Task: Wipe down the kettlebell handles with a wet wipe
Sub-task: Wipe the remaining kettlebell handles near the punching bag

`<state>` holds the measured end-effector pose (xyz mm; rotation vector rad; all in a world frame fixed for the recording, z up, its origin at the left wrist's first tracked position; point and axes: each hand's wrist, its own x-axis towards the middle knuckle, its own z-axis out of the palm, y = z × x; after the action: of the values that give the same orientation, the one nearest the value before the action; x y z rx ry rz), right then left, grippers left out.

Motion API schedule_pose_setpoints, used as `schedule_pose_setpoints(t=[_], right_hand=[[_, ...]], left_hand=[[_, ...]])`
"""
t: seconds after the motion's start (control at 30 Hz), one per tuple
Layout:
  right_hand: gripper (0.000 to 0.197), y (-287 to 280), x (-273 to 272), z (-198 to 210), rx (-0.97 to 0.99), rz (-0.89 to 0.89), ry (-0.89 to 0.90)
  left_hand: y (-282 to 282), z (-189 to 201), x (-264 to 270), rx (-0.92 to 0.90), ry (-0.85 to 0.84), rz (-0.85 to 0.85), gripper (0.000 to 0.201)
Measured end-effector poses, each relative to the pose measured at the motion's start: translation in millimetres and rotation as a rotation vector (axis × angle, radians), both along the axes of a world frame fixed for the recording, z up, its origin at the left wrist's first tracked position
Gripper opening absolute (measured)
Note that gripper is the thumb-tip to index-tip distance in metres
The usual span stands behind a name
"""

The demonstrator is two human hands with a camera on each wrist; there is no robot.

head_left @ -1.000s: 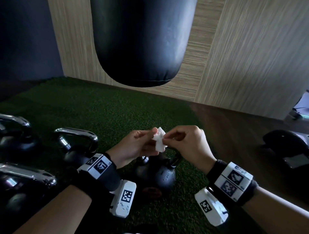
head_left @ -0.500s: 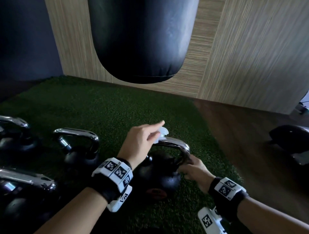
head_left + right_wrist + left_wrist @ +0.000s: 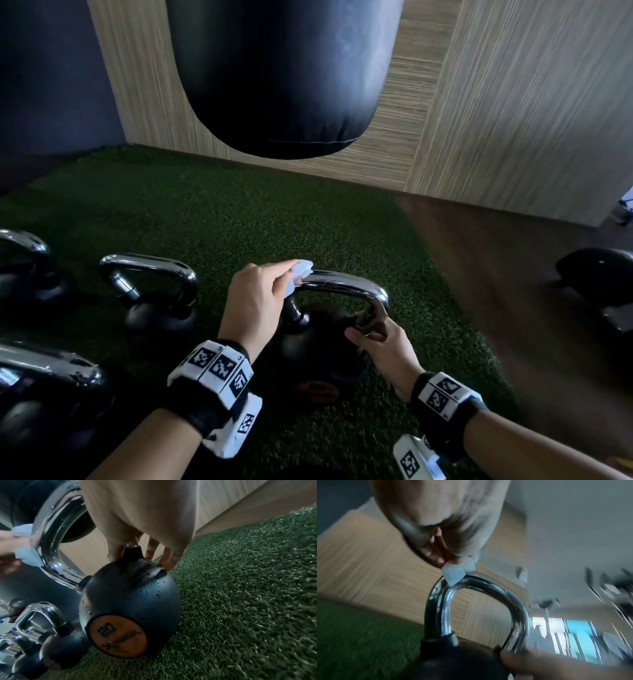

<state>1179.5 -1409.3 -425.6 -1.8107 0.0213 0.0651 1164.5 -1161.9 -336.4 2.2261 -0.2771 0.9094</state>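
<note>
A black kettlebell (image 3: 318,356) (image 3: 130,601) with a chrome handle (image 3: 342,284) (image 3: 479,588) stands on green turf in front of me. My left hand (image 3: 260,301) pinches a small white wet wipe (image 3: 299,274) (image 3: 456,573) and presses it on the handle's left top corner. My right hand (image 3: 376,339) (image 3: 137,520) grips the base of the handle's right leg, fingers curled round it where it meets the ball. Water drops dot the ball and handle in the right wrist view.
Several more chrome-handled kettlebells (image 3: 154,294) (image 3: 51,635) stand to the left on the turf (image 3: 239,222). A black punching bag (image 3: 284,75) hangs just ahead, above the mat. Wooden floor (image 3: 513,291) and a dark object (image 3: 603,281) lie to the right; wood-panel walls stand behind.
A second ago both hands held the wipe above the kettlebell. Since then my left hand brought the wipe onto the handle and my right hand dropped to grip the handle's right leg.
</note>
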Motion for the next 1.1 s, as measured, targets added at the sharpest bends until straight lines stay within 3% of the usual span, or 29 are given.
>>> schedule_pose_setpoints(t=[0.07,0.13,0.2,0.3,0.43,0.57,0.7,0.83,0.97,1.1], right_hand=[[0.068,-0.4,-0.2,-3.0,-0.005,0.005,0.010],[0.057,-1.2,-0.2,-2.2,-0.010,0.002,0.010],[0.042,-2.5,0.8,-0.5,-0.027,-0.009,0.011],[0.042,-5.5,5.0,0.9,-0.097,-0.001,-0.019],[0.048,-5.6,6.7,2.0,-0.129,-0.013,-0.044],[0.045,-3.3,6.7,6.6,-0.064,-0.013,-0.020],[0.042,-3.6,8.7,13.6,-0.114,0.007,-0.043],[0.049,-7.3,6.8,21.5,-0.229,0.059,-0.058],[0.064,-14.9,3.1,20.3,-0.336,0.055,-0.033],[0.048,-19.8,-20.4,25.4,-0.462,0.030,-0.055]], left_hand=[[10.0,-10.9,5.8,-0.109,0.061,0.034,0.019],[22.6,-30.7,13.7,-0.199,0.259,0.078,0.017],[29.0,-48.2,16.9,-0.417,0.446,-0.012,0.016],[27.8,-58.2,16.2,-0.733,0.424,-0.120,0.016],[22.0,-65.7,12.2,-0.860,0.457,-0.165,0.017],[21.1,-93.2,8.6,-0.788,0.559,-0.166,0.011],[15.1,-85.1,-3.5,-0.863,0.642,-0.241,0.013],[13.9,-83.0,-5.6,-0.559,0.469,-0.093,0.020],[14.8,-81.3,0.0,-0.411,0.384,-0.023,0.034],[11.7,-74.3,19.9,-0.390,0.302,0.050,0.025]])
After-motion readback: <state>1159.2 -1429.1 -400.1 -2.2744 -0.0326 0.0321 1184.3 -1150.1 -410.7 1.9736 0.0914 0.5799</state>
